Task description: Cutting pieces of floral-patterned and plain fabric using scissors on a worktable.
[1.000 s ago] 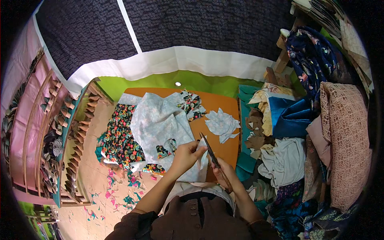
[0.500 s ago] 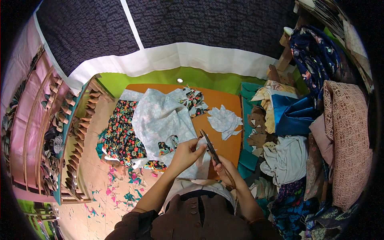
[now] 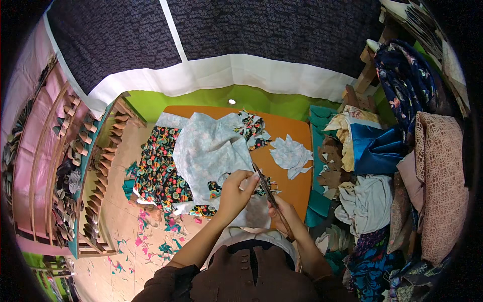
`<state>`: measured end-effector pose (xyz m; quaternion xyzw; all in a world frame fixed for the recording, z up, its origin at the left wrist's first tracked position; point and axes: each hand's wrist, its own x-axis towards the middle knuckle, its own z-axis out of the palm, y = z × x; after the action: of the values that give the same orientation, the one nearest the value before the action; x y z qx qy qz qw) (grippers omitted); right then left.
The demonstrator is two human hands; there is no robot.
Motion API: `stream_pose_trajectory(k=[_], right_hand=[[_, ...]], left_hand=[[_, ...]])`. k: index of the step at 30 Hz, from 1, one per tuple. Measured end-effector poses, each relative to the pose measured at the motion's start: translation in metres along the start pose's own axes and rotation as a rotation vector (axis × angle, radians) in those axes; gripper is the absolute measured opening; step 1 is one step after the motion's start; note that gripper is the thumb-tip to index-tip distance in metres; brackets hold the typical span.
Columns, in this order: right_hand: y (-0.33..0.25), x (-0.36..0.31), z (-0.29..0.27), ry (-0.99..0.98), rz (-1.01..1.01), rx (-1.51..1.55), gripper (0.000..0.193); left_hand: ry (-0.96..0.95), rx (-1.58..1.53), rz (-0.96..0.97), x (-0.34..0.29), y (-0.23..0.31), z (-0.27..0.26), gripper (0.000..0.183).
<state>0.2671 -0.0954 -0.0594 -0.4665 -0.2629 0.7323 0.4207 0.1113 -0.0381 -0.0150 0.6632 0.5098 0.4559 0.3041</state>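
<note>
My right hand [image 3: 283,214] is wrapped round the handles of a pair of dark metal scissors [image 3: 265,187], their blades pointing away from me. Just left of the blades, my left hand [image 3: 235,195] has thumb and fingers pinched on fabric; the pinched edge is mostly hidden. Some black floral cloth [image 3: 261,190] shows close beside the blades. Beyond my hands a large pale-backed cloth [image 3: 209,151] lies rumpled on the orange tabletop [image 3: 297,196], over black floral fabric [image 3: 156,161]. To its right sits a pile of pale cut fabric pieces [image 3: 291,157] with pointed edges.
Teal and brown cut pieces [image 3: 329,168] run along the table's right side, beside heaped cloths [image 3: 367,204]. A rack of shoe-shaped forms [image 3: 103,166] stands at left. Pink and teal scraps [image 3: 163,246] litter the floor. A dark patterned curtain [image 3: 271,35] hangs behind.
The whole view has shifted slightly, moving the table a little rightward. A pale bit showed at my left fingertips before; now black floral cloth shows beside the scissors. Both hands stay close together.
</note>
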Motion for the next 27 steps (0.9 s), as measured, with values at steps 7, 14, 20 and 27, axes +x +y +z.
stream_pose_trajectory(k=[7,14,20,27], right_hand=[[0.002,0.008,0.025,0.027,-0.442,-0.650,0.030],[0.004,0.016,0.044,0.015,-0.434,-0.650,0.036],[0.012,0.031,0.056,0.082,-0.394,-0.626,0.031],[0.030,0.048,0.066,0.065,-0.428,-0.545,0.028]], left_hand=[[-0.165,-0.074,-0.192,0.011,-0.016,-0.015,0.021],[-0.278,-0.107,-0.248,0.026,-0.030,-0.033,0.022],[-0.409,-0.098,-0.244,0.037,-0.045,-0.045,0.020],[-0.441,-0.048,-0.203,0.050,-0.051,-0.064,0.024]])
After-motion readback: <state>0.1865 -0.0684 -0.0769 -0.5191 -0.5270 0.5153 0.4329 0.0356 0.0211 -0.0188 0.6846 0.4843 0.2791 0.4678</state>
